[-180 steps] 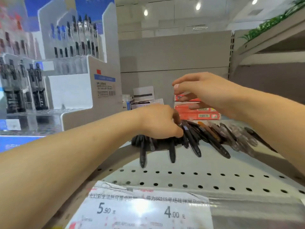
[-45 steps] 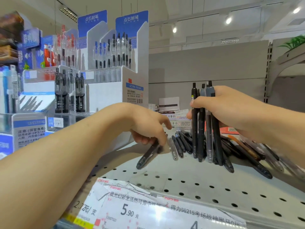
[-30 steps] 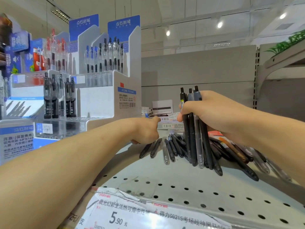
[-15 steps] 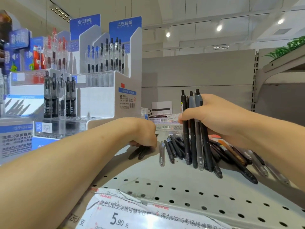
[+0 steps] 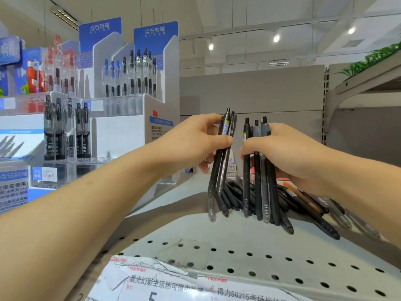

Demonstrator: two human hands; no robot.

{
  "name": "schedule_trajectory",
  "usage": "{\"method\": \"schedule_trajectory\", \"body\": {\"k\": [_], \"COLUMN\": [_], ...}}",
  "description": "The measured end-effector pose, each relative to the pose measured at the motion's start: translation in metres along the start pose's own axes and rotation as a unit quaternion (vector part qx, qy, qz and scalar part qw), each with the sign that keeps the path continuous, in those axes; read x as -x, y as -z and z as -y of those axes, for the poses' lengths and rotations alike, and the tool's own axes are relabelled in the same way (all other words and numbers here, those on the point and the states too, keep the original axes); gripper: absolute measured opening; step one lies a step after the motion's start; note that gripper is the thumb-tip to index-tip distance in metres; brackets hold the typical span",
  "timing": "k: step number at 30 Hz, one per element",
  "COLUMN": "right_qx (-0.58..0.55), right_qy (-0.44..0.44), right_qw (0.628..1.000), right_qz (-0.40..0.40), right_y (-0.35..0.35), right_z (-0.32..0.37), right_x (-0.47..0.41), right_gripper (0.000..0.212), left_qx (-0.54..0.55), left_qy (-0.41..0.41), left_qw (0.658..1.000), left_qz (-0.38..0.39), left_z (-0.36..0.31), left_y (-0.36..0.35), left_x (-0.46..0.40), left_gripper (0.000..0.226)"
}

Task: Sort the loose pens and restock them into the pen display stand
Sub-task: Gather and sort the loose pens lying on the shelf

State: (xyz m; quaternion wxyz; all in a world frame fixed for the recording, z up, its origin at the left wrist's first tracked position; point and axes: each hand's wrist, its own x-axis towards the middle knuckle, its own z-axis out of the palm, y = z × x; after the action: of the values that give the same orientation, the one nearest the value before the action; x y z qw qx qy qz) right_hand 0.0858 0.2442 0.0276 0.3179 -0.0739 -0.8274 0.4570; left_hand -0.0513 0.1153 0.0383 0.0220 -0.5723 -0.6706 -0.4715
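Still gathering: my left hand (image 5: 195, 144) clamps two black pens (image 5: 220, 161), my right hand (image 5: 288, 153) a bundle (image 5: 258, 174). Next, merge them, then reach the display stand (image 5: 130, 118) past the shelf's (image 5: 260, 246) left edge.

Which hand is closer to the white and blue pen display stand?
Left. The left hand, gripping a few black pens, is just right of the white and blue pen display stand; the right hand is farther right.

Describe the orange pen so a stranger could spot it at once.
Start at the perforated grey shelf and the heap of loose pens behind the right hand. Just below that wrist lies the orange pen, the only orange barrel among black and clear ones.
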Motion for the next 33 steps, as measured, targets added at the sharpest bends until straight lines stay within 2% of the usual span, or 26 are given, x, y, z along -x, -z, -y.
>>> {"method": "schedule_trajectory", "body": {"k": [6, 11, 16, 19, 23, 24, 25, 26, 27, 29, 30, 32, 33], "right_qx": [-0.048, -0.049, -0.059, -0.063, -0.028, -0.035, -0.054, -0.080, -0.103, -0.129, -0.134, -0.141, -0.140], "right_qy": [0.008, 0.015, 0.051, 0.058, 0.028, 0.019, 0.014, 0.010, 0.007, 0.004, 0.002, -0.006, -0.009], "right_qw": [0.999, 0.999, 0.996, 0.996, 0.997, 0.996, 0.995, 0.993, 0.992, 0.989, 0.989, 0.989, 0.989], "right_qz": [-0.001, 0.015, 0.031, 0.002, -0.066, -0.074, -0.080, -0.082, -0.079, -0.067, -0.061, -0.047, -0.041], "right_y": [0.001, 0.000, -0.003, -0.006, -0.006, -0.006, -0.005, -0.005, -0.004, -0.004, -0.005, -0.005, -0.005], "right_z": [0.000, -0.002, -0.002, -0.001, -0.002, -0.001, -0.001, 0.000, 0.001, 0.001, 0.001, 0.001, 0.001], "right_x": [-0.001, 0.001, 0.009, 0.012, 0.012, 0.013, 0.014, 0.016, 0.017, 0.020, 0.020, 0.020, 0.020], "right_gripper": [0.006, 0.010, 0.012, 0.012, 0.013, 0.014, 0.012, 0.010, 0.012, 0.017, 0.018, 0.019, 0.019], "left_qx": [0.043, 0.036, -0.027, -0.041, 0.047, 0.019, -0.062, -0.175, -0.284, -0.426, -0.451, -0.439, -0.441], "left_qy": [-0.023, -0.008, -0.021, -0.036, 0.045, 0.057, 0.059, 0.063, 0.080, 0.153, 0.191, 0.236, 0.233], "left_qw": [0.995, 0.994, 0.994, 0.990, 0.987, 0.988, 0.989, 0.976, 0.949, 0.880, 0.855, 0.841, 0.835], "left_qz": [0.082, 0.106, 0.102, 0.127, 0.150, 0.139, 0.124, 0.112, 0.109, 0.144, 0.168, 0.211, 0.232], "left_z": [-0.010, -0.008, -0.016, -0.020, -0.017, -0.015, -0.012, -0.008, -0.004, 0.005, 0.009, 0.012, 0.013], "left_y": [-0.004, -0.003, -0.014, -0.019, -0.011, -0.006, 0.000, 0.007, 0.012, 0.016, 0.016, 0.012, 0.009], "left_x": [0.009, 0.008, 0.010, 0.010, 0.009, 0.007, 0.007, 0.006, 0.006, 0.008, 0.009, 0.012, 0.012], "left_gripper": [0.030, 0.037, 0.038, 0.038, 0.065, 0.065, 0.062, 0.058, 0.054, 0.045, 0.041, 0.042, 0.045]}}
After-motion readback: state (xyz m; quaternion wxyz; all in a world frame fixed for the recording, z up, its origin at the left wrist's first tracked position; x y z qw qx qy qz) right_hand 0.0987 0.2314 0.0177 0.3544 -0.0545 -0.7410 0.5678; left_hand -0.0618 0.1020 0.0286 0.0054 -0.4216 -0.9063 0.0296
